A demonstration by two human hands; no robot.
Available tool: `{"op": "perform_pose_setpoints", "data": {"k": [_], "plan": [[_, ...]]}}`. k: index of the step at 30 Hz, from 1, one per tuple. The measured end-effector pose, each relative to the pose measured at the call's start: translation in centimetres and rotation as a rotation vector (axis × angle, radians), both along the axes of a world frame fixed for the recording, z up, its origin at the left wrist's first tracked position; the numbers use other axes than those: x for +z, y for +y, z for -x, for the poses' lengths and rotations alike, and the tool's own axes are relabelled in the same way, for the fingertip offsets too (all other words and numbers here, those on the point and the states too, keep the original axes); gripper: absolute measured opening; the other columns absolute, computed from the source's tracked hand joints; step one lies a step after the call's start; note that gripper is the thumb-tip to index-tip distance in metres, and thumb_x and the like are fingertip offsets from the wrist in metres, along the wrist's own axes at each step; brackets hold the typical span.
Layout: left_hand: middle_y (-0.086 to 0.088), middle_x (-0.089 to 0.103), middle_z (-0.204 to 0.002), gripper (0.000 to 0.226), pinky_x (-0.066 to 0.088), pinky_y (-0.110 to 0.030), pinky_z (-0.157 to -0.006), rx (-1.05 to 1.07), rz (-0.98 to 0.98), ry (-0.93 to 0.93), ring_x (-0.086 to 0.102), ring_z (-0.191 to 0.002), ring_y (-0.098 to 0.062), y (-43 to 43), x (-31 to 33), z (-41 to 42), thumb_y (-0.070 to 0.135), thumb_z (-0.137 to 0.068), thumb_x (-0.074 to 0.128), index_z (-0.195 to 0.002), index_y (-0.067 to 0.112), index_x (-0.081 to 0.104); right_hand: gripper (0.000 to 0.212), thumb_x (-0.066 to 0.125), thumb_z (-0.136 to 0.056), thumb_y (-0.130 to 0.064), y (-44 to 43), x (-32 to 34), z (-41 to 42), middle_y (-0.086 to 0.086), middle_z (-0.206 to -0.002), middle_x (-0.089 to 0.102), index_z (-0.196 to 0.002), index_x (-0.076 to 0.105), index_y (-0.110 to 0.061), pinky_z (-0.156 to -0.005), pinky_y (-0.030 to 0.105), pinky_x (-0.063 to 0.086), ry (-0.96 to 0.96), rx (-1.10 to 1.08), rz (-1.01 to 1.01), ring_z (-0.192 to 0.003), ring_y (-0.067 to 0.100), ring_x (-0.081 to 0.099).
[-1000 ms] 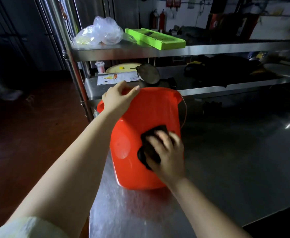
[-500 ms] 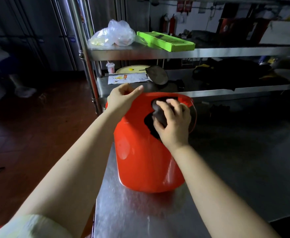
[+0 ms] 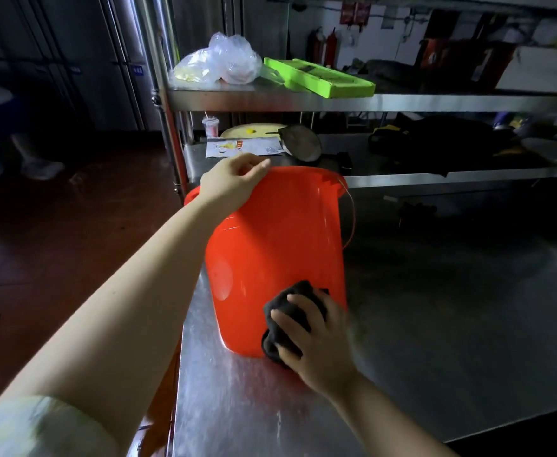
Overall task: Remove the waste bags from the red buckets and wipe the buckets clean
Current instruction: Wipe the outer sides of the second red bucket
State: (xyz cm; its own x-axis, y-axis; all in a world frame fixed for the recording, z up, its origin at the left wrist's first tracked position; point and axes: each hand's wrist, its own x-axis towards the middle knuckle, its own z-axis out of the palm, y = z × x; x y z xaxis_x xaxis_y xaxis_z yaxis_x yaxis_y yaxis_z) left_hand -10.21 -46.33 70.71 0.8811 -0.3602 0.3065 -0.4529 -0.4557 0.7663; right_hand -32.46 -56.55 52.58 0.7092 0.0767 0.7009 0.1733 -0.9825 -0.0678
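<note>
Nearest, my right hand clutches a dark cloth and presses it low on the red bucket to wipe its near wall. The bucket stands near the tabletop's left edge, so my left hand grips the far rim to brace it.

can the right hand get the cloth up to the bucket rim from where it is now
Probably yes. The right hand holds the black cloth low on the red bucket; the wall above it is bare, and the left hand grips the rim further left, off that path.
</note>
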Motion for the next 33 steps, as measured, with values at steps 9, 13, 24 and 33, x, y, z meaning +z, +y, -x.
{"op": "perform_pose_setpoints", "data": {"k": [9, 13, 24, 33], "plan": [[0.016, 0.062, -0.084, 0.035, 0.045, -0.035, -0.091, 0.087, -0.037, -0.152, 0.059, -0.091, -0.005, 0.4, -0.3, 2.2, 0.065, -0.076, 0.063, -0.092, 0.033, 0.066, 0.045, 0.064, -0.08, -0.042, -2.2, 11.2, -10.4, 0.006, -0.131, 0.053, -0.123, 0.061, -0.028, -0.098, 0.048, 0.037, -0.106, -0.205, -0.224, -0.115, 0.038, 0.043], [0.012, 0.06, -0.08, 0.029, 0.047, -0.037, -0.084, 0.092, -0.149, -0.176, 0.059, -0.087, -0.015, 1.2, 0.8, 1.9, 0.054, -0.081, 0.061, -0.088, 0.026, 0.06, 0.042, 0.065, -0.078, -0.039, -0.7, 9.6, -8.8, 0.005, -0.129, 0.055, -0.119, 0.064, -0.028, -0.096, 0.046, 0.04, -0.101, -0.148, -0.195, -0.11, 0.037, 0.048], [0.013, 0.064, -0.102, 0.041, 0.042, -0.029, -0.075, 0.074, -0.267, -0.227, 0.06, -0.096, -0.014, -0.8, 1.3, 3.4, 0.067, -0.082, 0.054, -0.098, 0.029, 0.055, 0.044, 0.062, -0.081, -0.04, -0.2, 2.9, -1.5, -0.001, -0.131, 0.046, -0.123, 0.052, -0.034, -0.101, 0.044, 0.036, -0.039, -0.11, -0.102, -0.116, 0.032, 0.043], [0.014, 0.054, -0.073, 0.028, 0.035, -0.029, -0.07, -0.163, -0.15, -0.305, 0.051, -0.079, -0.012, -2.8, 0.5, 5.1, 0.052, -0.084, 0.061, -0.084, 0.026, 0.052, 0.043, 0.07, -0.079, -0.039, -3.7, 10.8, -4.5, 0.009, -0.127, 0.055, -0.119, 0.066, -0.024, -0.1, 0.045, 0.035, -0.15, -0.282, -0.175, -0.113, 0.037, 0.044]]}}
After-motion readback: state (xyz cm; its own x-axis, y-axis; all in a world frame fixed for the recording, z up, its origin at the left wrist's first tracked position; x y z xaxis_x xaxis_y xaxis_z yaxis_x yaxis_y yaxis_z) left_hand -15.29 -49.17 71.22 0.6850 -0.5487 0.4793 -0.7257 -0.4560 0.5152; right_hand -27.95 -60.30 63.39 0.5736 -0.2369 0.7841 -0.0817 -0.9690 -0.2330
